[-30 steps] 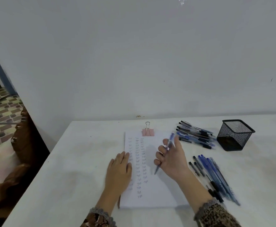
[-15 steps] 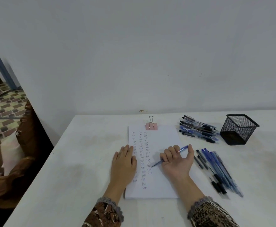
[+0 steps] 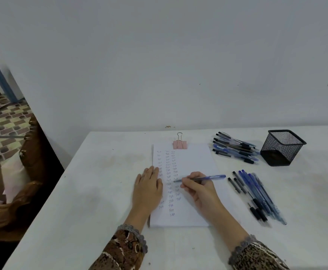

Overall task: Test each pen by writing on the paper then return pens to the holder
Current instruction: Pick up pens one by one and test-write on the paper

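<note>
Now pens (image 3: 235,150) are piled beside the mesh holder (image 3: 282,149); a blue pen (image 3: 213,177) is gripped by the right hand (image 3: 200,190), paper (image 3: 194,160) flattened by the open left hand (image 3: 147,190).

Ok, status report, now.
Right hand grips blue pen, tip at paper. Left hand flat on paper's left edge. Holder far right, behind loose pens.
</note>
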Action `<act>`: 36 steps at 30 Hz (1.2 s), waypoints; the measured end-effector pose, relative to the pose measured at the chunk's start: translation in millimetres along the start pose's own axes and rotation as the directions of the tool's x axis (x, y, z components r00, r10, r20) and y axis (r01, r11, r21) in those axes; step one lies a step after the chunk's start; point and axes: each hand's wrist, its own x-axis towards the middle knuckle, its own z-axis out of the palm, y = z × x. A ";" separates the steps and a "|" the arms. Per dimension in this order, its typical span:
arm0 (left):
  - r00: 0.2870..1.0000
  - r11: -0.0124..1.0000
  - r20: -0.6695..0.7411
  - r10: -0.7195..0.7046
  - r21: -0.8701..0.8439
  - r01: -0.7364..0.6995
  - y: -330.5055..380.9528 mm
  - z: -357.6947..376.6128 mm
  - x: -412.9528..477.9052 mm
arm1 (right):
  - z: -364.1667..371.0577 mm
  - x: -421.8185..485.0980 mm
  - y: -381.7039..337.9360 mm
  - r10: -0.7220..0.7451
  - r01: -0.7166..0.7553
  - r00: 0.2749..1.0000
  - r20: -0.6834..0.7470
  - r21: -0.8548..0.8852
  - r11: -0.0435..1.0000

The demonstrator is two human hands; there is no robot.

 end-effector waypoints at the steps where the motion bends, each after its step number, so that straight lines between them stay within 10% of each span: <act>1: 1.000 1.000 -0.004 0.001 0.003 -0.001 -0.1 0.3 -0.4 | 0.3 -2.1 0.0 -0.032 0.033 0.999 0.013 -0.078 0.996; 11: 1.000 1.000 -0.011 0.000 -0.003 0.000 0.3 0.5 -1.3 | 9.8 -10.6 14.4 -0.264 0.229 0.964 0.003 -0.512 0.828; 36: 1.000 1.000 -0.005 -0.010 0.003 0.010 0.6 0.5 -1.6 | 10.9 -10.8 13.1 -0.300 0.257 0.953 0.026 -0.592 0.764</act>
